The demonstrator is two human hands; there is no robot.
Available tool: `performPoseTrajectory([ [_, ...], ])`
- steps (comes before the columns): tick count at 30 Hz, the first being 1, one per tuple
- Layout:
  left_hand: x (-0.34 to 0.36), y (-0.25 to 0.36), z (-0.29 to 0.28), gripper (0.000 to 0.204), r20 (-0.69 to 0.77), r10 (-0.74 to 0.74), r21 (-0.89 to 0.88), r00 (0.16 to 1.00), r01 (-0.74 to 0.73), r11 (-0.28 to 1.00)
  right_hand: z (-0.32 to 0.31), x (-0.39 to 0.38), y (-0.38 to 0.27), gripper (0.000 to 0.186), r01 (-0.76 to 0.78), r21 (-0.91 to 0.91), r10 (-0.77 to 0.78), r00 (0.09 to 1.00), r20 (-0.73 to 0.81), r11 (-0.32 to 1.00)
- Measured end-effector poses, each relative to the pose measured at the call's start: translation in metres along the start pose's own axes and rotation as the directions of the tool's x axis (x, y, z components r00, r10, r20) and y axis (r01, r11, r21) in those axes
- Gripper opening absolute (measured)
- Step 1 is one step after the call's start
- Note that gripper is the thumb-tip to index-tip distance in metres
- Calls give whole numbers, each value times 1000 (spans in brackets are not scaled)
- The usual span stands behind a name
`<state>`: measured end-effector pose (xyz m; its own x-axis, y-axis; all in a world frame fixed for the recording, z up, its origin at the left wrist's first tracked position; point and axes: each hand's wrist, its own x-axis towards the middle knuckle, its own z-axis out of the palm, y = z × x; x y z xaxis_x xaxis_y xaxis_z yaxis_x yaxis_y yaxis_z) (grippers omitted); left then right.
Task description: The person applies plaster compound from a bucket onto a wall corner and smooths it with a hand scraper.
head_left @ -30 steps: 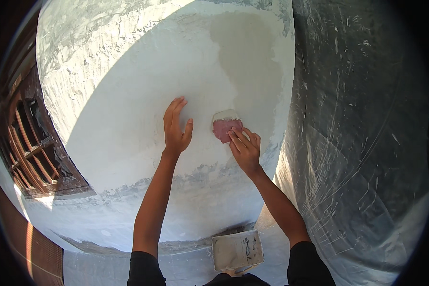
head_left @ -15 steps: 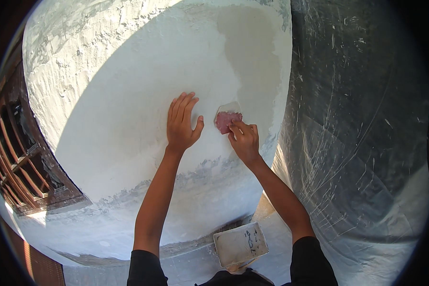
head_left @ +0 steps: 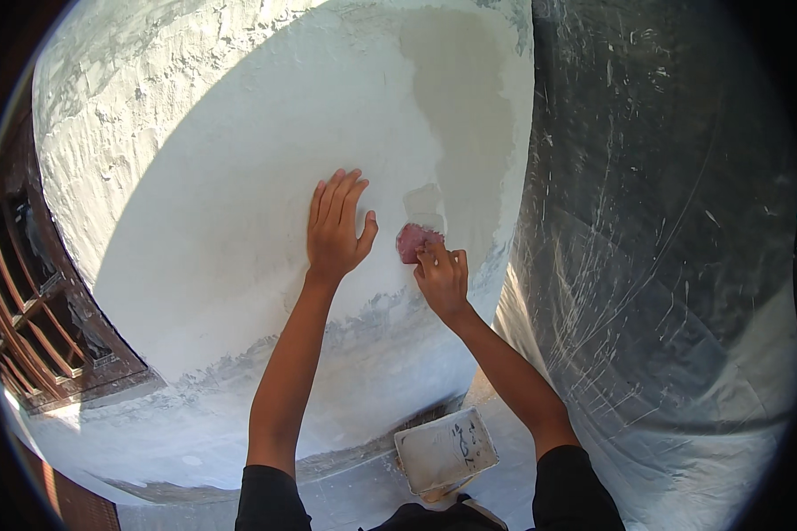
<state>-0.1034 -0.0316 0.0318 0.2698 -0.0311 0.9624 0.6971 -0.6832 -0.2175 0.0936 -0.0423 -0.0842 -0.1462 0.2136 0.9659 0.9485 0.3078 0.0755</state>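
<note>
Flat against the pale plastered wall (head_left: 239,212) rests my left hand (head_left: 335,230), fingers stretched out and thumb apart, holding nothing. To its right, my right hand (head_left: 441,273) pinches a small flat reddish scraper (head_left: 413,241) with a ragged, smeared upper edge. The scraper lies against the wall. Just above it is a small greyish damp-looking patch (head_left: 423,202), roughly four-sided. A larger grey-beige patch (head_left: 460,106) stretches up the wall beyond it. My fingers hide the scraper's lower right part.
Below the wall stands a whitish smeared rectangular tub (head_left: 447,451), close to my body. A dark barred window frame (head_left: 40,310) is at the left. Splattered plastic sheeting (head_left: 646,265) hangs along the right. Rough, sunlit plaster (head_left: 124,97) covers the upper left.
My right hand has moved down and slightly left with the scraper, and more of the greyish patch above it shows. My left hand stays nearly in place. The view has shifted slightly.
</note>
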Motion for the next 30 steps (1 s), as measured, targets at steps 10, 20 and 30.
performPoseTrajectory([
  [10, -2, 1, 1, 39, 6, 7, 41, 1000, -7, 999, -37, -30, -1, 24, 90, 270, -88, 996, -20, 959],
  [20, -1, 5, 6, 39, 5, 7, 199, 1000, -8, 980, -40, 36, 59, 15, -490, 659, 481, 850, 217, 570],
  [30, -2, 7, 9, 40, 32, 6, 300, 999, -15, 954, -17, 70, 64, 25, -423, 771, 400, 885, 239, 476],
])
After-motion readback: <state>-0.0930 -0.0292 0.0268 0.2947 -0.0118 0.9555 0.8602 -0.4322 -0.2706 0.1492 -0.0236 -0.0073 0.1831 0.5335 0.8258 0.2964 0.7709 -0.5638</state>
